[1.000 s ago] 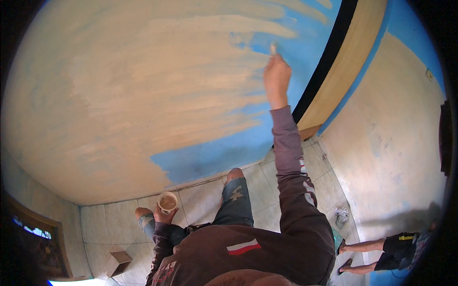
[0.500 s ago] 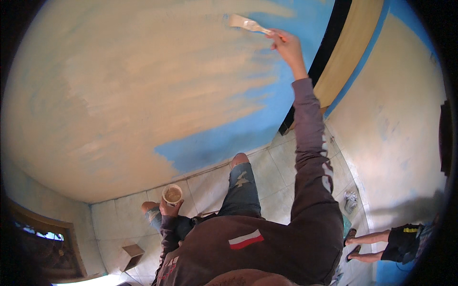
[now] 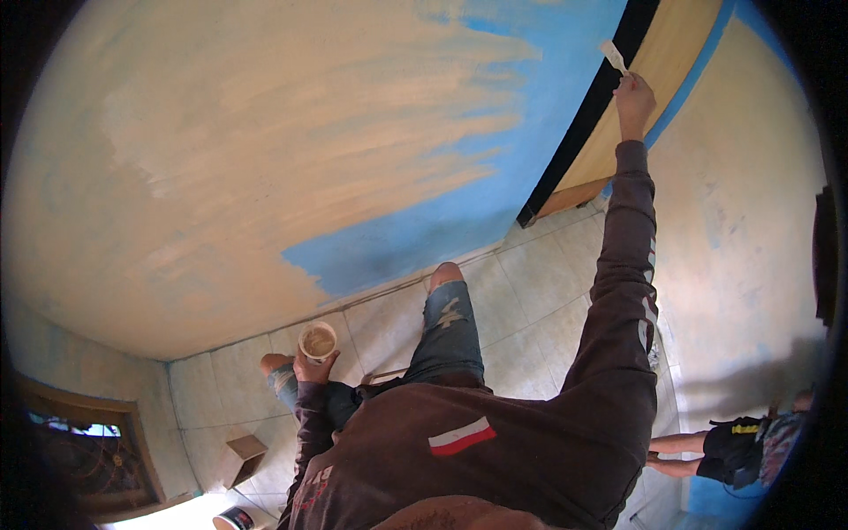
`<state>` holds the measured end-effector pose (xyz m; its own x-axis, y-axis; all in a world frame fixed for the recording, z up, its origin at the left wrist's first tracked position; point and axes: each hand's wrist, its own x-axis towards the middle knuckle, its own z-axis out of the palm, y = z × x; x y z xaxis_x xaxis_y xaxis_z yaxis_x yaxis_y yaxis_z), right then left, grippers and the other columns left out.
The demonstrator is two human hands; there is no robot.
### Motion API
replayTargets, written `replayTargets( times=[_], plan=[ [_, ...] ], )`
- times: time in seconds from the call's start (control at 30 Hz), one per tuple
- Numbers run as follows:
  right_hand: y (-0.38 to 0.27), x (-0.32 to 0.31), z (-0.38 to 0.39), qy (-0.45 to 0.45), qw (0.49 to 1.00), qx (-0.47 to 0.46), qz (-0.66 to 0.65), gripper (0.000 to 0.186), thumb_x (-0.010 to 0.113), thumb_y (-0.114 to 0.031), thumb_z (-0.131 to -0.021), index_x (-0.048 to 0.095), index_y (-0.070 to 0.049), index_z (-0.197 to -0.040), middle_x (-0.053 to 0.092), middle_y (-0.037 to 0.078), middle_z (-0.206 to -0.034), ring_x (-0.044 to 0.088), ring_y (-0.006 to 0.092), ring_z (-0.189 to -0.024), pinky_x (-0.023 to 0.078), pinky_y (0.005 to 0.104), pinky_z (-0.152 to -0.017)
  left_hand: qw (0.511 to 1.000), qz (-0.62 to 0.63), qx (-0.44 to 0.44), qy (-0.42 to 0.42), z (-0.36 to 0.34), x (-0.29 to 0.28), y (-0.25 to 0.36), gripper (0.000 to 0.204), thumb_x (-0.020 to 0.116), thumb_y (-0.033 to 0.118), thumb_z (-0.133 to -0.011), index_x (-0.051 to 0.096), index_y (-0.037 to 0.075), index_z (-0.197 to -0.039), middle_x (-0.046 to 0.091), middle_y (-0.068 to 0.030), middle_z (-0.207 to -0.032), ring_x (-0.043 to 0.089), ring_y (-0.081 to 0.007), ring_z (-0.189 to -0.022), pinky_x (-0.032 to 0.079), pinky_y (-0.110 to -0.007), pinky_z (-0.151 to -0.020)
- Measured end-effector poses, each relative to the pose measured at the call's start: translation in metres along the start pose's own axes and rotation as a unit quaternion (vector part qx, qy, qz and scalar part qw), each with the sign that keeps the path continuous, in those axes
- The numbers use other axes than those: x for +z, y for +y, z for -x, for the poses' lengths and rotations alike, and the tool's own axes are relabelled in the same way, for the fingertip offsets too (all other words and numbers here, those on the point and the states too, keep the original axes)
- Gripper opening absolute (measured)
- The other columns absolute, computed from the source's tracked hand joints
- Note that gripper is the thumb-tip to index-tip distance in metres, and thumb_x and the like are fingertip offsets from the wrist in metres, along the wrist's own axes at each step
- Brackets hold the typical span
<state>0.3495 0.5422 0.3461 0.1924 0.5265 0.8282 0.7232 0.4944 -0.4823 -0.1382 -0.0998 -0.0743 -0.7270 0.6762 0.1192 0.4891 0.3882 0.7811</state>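
My right hand (image 3: pixel 635 99) is stretched up and to the right, closed on the handle of a paintbrush (image 3: pixel 612 56). The bristles, coated in pale paint, are in front of the black door frame edge, close to the blue strip of wall; whether they touch cannot be made out. Low and to the left, my left hand (image 3: pixel 314 367) is wrapped round a small tub of paint (image 3: pixel 318 341), held upright with beige paint inside. Ahead of me the wall (image 3: pixel 291 150) is streaked with beige over blue, with bare blue along its right side and lower right.
A wooden door (image 3: pixel 649 106) stands beyond the black frame. At right, another person (image 3: pixel 738 450) in dark shorts is near the beige side wall. On the tiled floor (image 3: pixel 530 291) are a box-shaped wooden piece (image 3: pixel 245 459) and a bucket (image 3: pixel 234 518) at lower left, below a wood-framed window (image 3: pixel 88 446).
My right hand has swung the paintbrush rightward, off the beige area toward the black frame. The tub in my left hand has barely shifted. The bucket has come into view.
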Motion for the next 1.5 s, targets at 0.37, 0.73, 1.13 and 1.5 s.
replayTargets(
  times=[0.37, 0.73, 1.13, 1.5],
  plan=[
    [-0.199, 0.048, 0.057, 0.045, 0.988, -0.132, 0.062, 0.020, 0.059, -0.013, -0.095, 0.070, 0.000, -0.086, 0.070, 0.024, -0.079, 0.068, 0.0475, -0.075, 0.056, 0.0499, -0.068, 0.998, -0.066, 0.000, 0.007, 0.000, -0.007, -0.005, 0.095, 0.093, 0.051, -0.065, 0.056, 0.001, -0.135, 0.069, -0.0220, -0.120, 0.066, -0.0394, -0.114, 0.054, -0.049, -0.096],
    [-0.245, 0.013, 0.093, -0.206, 0.922, -0.015, -0.328, 0.034, 0.063, -0.025, -0.104, 0.069, -0.003, -0.129, 0.077, 0.002, -0.105, 0.056, 0.0059, -0.070, 0.047, 0.0221, -0.064, 1.000, -0.023, -0.008, -0.015, 0.009, -0.011, 0.003, 0.094, 0.094, 0.047, -0.066, 0.053, 0.003, -0.140, 0.068, -0.0210, -0.124, 0.067, -0.0365, -0.116, 0.055, -0.045, -0.097],
    [-0.004, 0.036, 0.047, -0.083, 0.929, 0.117, -0.340, 0.037, 0.057, -0.027, -0.107, 0.066, 0.006, -0.120, 0.074, 0.012, -0.109, 0.063, 0.0135, -0.084, 0.053, 0.0291, -0.076, 0.999, 0.036, -0.014, 0.005, 0.011, -0.015, 0.012, 0.097, 0.094, 0.039, -0.068, 0.048, 0.002, -0.146, 0.068, -0.0196, -0.127, 0.067, -0.0328, -0.119, 0.054, -0.042, -0.100],
    [-0.063, 0.076, 0.178, -0.021, 0.996, 0.005, -0.091, 0.032, 0.046, -0.014, -0.107, 0.067, 0.009, -0.112, 0.074, 0.019, -0.100, 0.072, 0.0251, -0.074, 0.056, 0.0383, -0.067, 0.998, 0.053, -0.027, -0.025, 0.008, -0.018, 0.019, 0.098, 0.094, 0.037, -0.069, 0.047, 0.002, -0.147, 0.066, -0.0202, -0.129, 0.066, -0.0350, -0.120, 0.053, -0.042, -0.100]
  ],
)
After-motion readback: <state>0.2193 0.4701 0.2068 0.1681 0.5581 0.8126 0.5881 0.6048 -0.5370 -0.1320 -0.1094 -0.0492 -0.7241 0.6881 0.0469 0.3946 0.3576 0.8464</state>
